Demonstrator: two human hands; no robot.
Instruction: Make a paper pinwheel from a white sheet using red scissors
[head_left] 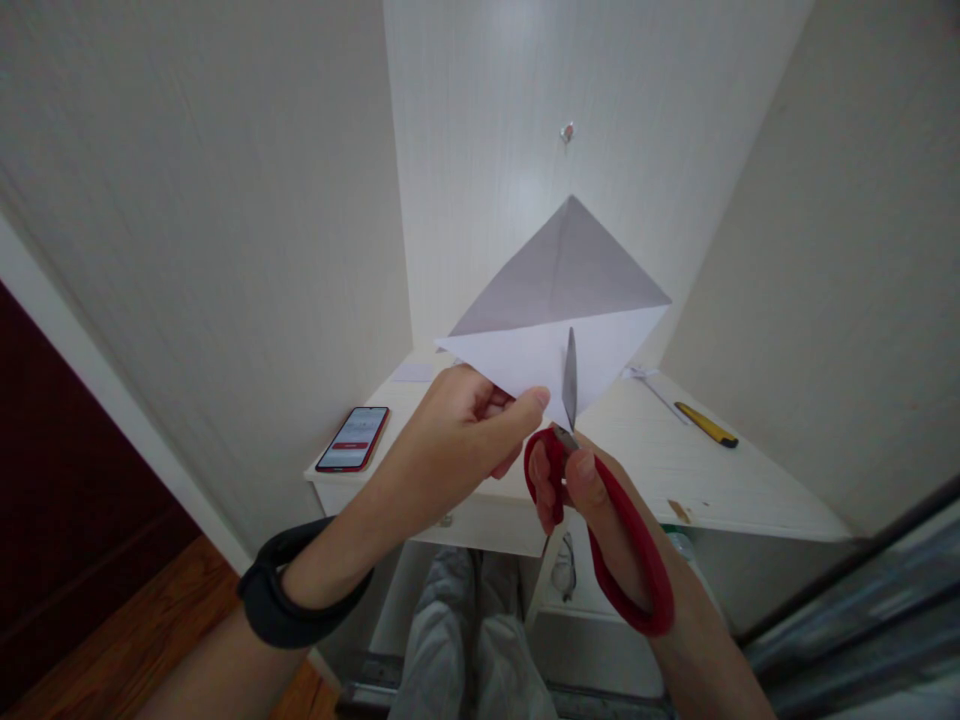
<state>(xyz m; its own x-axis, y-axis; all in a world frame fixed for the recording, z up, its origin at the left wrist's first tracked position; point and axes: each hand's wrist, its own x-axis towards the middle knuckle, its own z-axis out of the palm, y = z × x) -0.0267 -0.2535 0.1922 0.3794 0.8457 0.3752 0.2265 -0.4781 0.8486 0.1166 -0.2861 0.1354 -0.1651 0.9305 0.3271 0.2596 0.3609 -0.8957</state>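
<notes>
A folded white sheet of paper (pixel 510 355), creased across its middle, is held up over the desk. My left hand (pixel 480 420) pinches its near edge between thumb and fingers. My right hand (pixel 589 480) grips a pair of scissors with red handles (pixel 626 530). One blade lies over the paper's near corner, pointing away from me; the other blade is hidden, apparently beneath the sheet. My left thumb is just left of the blades.
On the white desk (pixel 750 495), a phone with a lit screen (pixel 352 438) lies at left. A yellow utility knife (pixel 706 424) and paper scraps (pixel 639 372) lie at right. Pale panels (pixel 472 150) enclose the desk. Glasses (pixel 564 568) are below, beside my legs.
</notes>
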